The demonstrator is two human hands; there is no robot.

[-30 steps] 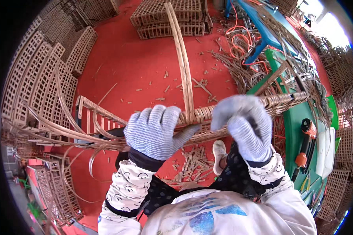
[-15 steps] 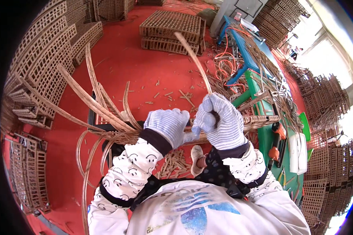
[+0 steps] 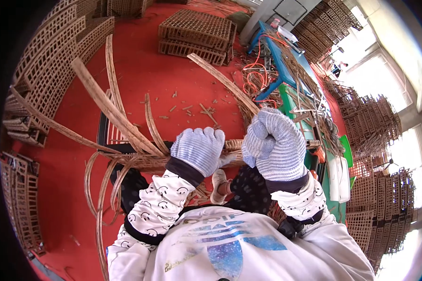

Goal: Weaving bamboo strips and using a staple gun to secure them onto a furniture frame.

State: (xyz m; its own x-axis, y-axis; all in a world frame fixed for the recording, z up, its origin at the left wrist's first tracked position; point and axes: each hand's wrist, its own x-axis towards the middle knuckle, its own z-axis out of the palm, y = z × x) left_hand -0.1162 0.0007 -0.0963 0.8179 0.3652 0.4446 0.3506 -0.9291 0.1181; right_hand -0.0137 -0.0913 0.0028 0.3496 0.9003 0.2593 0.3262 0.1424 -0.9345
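Across your lap, the woven rattan frame runs left to right, and your left hand presses down on its wrapped rim, fingers curled over it. Just beside it, your right hand is clenched around a flat rattan strip rising up and away over the red floor.

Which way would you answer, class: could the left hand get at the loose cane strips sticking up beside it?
Probably yes: the left hand rests on the woven rim, the cane strips rise just beside it, and nothing lies between.
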